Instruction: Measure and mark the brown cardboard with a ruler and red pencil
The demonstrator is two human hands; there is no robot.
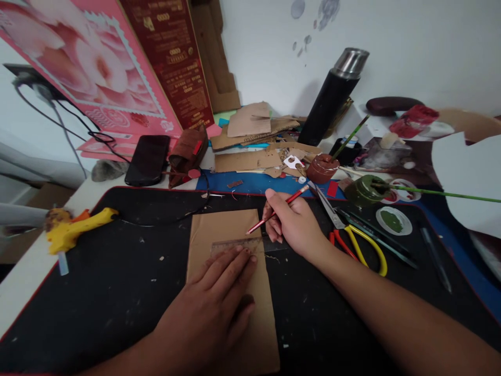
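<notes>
Red and glossy, a slim pencil (256, 226) is gripped between thumb and curled fingers of the right hand (291, 216), tip aimed down-left at the upper part of the cardboard sheet (223, 225), close to the edge of the ruler (235, 243); whether the tip touches can't be told. Ruler is clear, thin, straight, finely graduated; laid across the sheet, right end overhanging onto the mat (117, 292). It is pressed down by the left hand (219, 284), laid flat, fingers extended, nothing gripped. Sheet is matte brown, roughly rectangular, long side running toward the wearer, right edge slightly wavy, set mid-mat. Mat is black, red-edged, flecked with pale crumbs. Right of the right hand, scissors (338, 223) are laid: bare metal blades, yellow and red looped handles. Beyond them, a round lid (393, 221) is smeared with green paint, and a squat green jar (366, 190) and a reddish-brown jar (323, 168) are each fitted with a slanted stick. Far left, a chunky yellow glue gun (78, 230) is rested on its side. Behind the mat: flat, ragged cardboard scraps (250, 156) stacked, black cylindrical flask (331, 99) with a steel cap.
</notes>
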